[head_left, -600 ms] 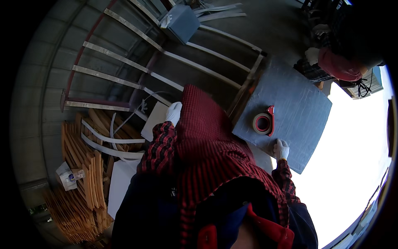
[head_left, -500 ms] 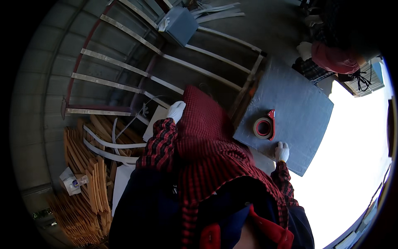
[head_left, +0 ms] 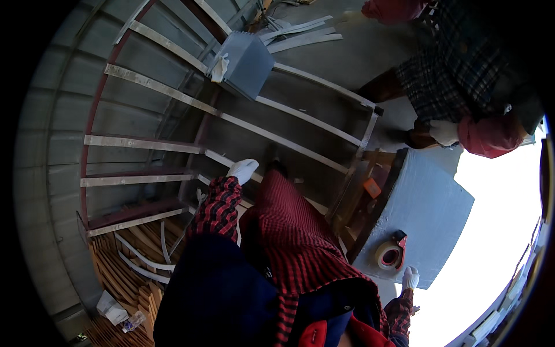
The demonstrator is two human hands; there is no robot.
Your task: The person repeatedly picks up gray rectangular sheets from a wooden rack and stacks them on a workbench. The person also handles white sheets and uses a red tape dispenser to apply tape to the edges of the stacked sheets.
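Observation:
My left hand [head_left: 243, 170], in a white glove, hangs beside the slats of a metal rack. Its fingers are drawn together, and nothing shows in them. At the near edge of a grey-topped table [head_left: 428, 202] is my right hand [head_left: 410, 277], gloved in white too, its fingers resting on the edge. Close by on that top lies a red tape dispenser [head_left: 400, 254] with a roll of tape [head_left: 388, 254] in it. A red-and-black checked apron [head_left: 295, 225] covers my front.
The rack's pale slats [head_left: 248, 127] stretch ahead and left, with a grey box [head_left: 245, 63] on them. Bundles of curved wooden strips [head_left: 124, 274] are at lower left. An orange object [head_left: 372, 188] sits beside the table. Another person's gloved hand [head_left: 444, 132] is beyond it.
My view has shifted, so the table and tape dispenser appear lower and further right. The other person has come nearer the table. My right hand stays at the table's edge.

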